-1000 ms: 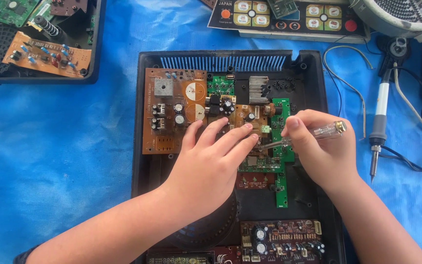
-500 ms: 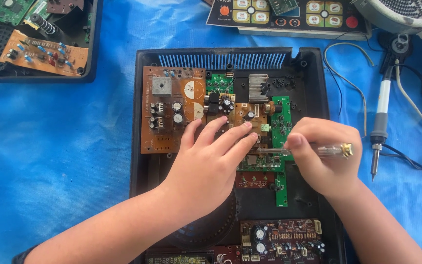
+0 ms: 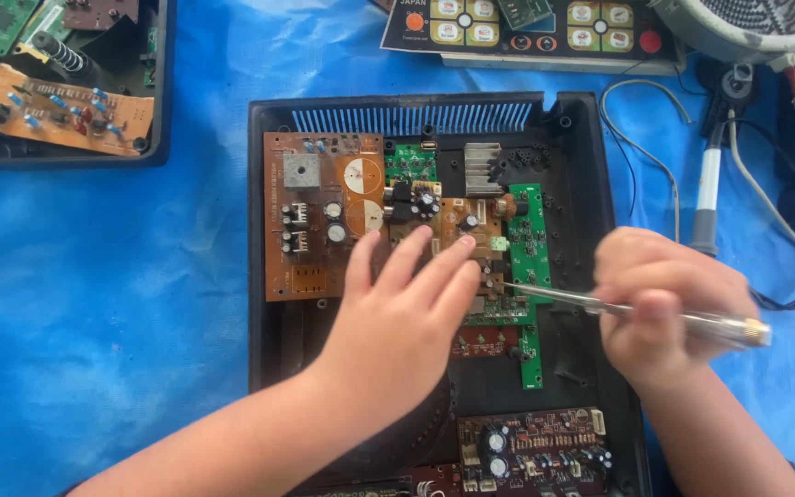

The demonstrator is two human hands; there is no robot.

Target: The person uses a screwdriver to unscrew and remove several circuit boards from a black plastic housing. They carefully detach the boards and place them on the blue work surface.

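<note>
Screwdriver: a slim tool with a silver metal shaft and a clear yellowish handle [image 3: 692,319] is lying almost level, its handle pointing right and its tip meeting the boards near the fingertips.
Circuit boards: a cluster of brown and green printed boards [image 3: 324,221], studded with capacitors and a finned silver heat sink, is sitting flat in the upper half of the casing.
Casing: a black rectangular plastic shell [image 3: 591,166] with a blue vent grille is resting open on blue sheeting.

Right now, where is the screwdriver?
In the head view the screwdriver lies across the right hand, tip on the boards beside the left hand.
</note>
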